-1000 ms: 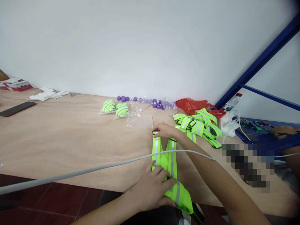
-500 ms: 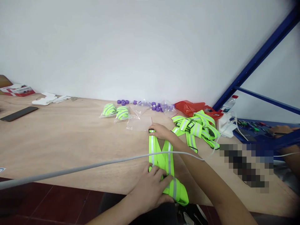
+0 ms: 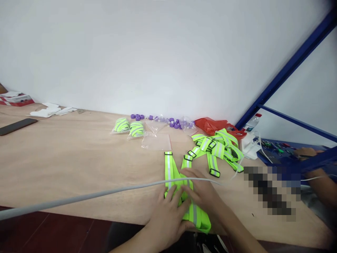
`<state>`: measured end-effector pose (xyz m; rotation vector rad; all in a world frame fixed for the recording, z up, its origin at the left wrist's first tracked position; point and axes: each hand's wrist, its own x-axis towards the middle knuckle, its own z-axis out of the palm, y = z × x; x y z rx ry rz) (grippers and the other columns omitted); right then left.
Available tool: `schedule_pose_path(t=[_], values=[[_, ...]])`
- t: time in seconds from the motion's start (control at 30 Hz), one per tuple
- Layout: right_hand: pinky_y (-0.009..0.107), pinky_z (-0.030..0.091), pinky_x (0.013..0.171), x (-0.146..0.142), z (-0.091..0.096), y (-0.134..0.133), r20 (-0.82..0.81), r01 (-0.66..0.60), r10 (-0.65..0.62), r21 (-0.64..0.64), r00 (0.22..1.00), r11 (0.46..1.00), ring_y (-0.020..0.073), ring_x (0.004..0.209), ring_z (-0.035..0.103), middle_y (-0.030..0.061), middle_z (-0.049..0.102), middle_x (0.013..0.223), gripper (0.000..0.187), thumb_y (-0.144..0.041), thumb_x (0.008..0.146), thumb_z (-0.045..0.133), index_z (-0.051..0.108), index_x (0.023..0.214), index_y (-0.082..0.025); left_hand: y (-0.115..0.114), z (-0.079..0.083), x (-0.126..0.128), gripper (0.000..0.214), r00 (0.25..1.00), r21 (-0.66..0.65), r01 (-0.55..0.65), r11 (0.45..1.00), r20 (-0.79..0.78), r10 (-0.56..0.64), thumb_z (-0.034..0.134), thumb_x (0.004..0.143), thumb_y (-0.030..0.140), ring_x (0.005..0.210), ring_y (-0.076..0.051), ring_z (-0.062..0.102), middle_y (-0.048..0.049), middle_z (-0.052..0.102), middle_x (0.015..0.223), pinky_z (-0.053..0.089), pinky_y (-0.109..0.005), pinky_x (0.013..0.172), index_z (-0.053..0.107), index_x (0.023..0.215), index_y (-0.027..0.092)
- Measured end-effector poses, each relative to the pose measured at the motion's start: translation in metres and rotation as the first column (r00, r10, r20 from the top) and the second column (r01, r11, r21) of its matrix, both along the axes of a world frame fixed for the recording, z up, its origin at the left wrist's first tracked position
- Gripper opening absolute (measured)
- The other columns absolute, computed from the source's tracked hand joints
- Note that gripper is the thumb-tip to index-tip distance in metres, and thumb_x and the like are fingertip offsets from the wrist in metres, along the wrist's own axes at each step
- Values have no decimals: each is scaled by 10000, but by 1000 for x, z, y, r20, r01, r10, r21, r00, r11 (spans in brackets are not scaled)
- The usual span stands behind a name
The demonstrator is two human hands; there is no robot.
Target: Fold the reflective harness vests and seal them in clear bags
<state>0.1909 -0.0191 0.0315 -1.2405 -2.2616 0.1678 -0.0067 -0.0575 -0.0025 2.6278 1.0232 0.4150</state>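
A neon-green reflective strap (image 3: 170, 168) lies on the wooden table (image 3: 79, 165), its two black-tipped ends pointing away from me and its near loop hanging over the front edge. My left hand (image 3: 168, 214) presses flat on the near part, fingers spread. Beside it, my right hand (image 3: 202, 191) rests on the same strap with fingers stretched out. A grey cable (image 3: 79, 197) crosses in front of both hands.
A heap of more green straps (image 3: 218, 147) lies to the right, with a clear plastic bag (image 3: 156, 142) and two bagged straps (image 3: 129, 127) behind. Purple rings (image 3: 173, 121), a red bag (image 3: 213, 124), a phone (image 3: 15, 125). Another person's hand (image 3: 305, 153) works at the far right.
My right hand has let go of the strap's far ends and drawn back toward me, landing beside my left hand. The far ends now lie free on the table.
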Motion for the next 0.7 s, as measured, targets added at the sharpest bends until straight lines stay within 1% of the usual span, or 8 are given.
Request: schedule_pose_path(t=[0.07,0.13,0.23,0.33,0.47,0.53,0.6,0.7], values=[[397,548,991,10,-14,-40,-20,10,-9,87,1000,996,256,1188,642,100,672,1291,404,-305,1018,489,533,1415,-250,-1,2,-1,579,1000,-21,-16,1000,-8,15,553,979,587,1415,-399,422,-119,505,1529,332,-678,1120,475,1474,298],[401,555,987,15,-26,-72,-43,108,-103,152,994,982,276,1227,629,112,642,1350,478,-312,1019,471,467,1492,-252,-3,4,-1,559,999,-47,-43,998,-8,43,556,977,588,1421,-412,420,-111,526,1516,293,-730,1118,486,1466,326],[415,576,963,11,-42,-100,37,169,-176,140,984,976,320,1298,594,144,557,1479,644,-354,1006,502,305,1605,-223,-5,5,-2,571,997,-82,-72,994,0,72,594,964,571,1436,-423,403,-106,516,1530,277,-764,1111,477,1480,357],[432,573,977,0,-54,-104,106,143,-156,119,982,982,343,1363,544,159,489,1552,739,-369,1008,508,176,1646,-201,-4,6,-5,574,999,-106,-43,993,3,44,654,953,453,1471,-395,369,-100,468,1573,288,-724,1146,475,1485,333],[446,536,1043,-10,-63,-95,149,99,-108,67,983,993,337,1428,476,154,449,1586,834,-392,997,546,74,1657,-201,-3,8,-12,656,997,-143,46,989,62,-38,657,914,240,1524,-320,299,-126,394,1619,258,-640,1219,401,1518,234],[459,521,1067,-11,-63,-91,163,94,-101,52,981,994,342,1440,458,159,444,1587,881,-427,983,571,53,1657,-195,-1,10,-16,716,993,-174,68,982,104,-51,661,868,165,1537,-297,276,-146,367,1631,244,-619,1236,371,1522,209],[469,516,1077,-12,-60,-89,176,90,-98,55,980,994,347,1441,455,166,461,1575,906,-455,976,581,49,1656,-180,1,11,-19,773,988,-206,82,975,145,-52,668,832,127,1544,-284,263,-150,344,1641,248,-607,1241,344,1529,211],[500,502,1096,-13,-56,-88,197,71,-82,63,977,996,355,1432,464,171,498,1547,891,-466,968,594,110,1648,-154,3,10,-25,803,980,-217,104,971,187,-63,685,816,118,1555,-274,231,-139,319,1655,269,-588,1243,330,1529,224]])
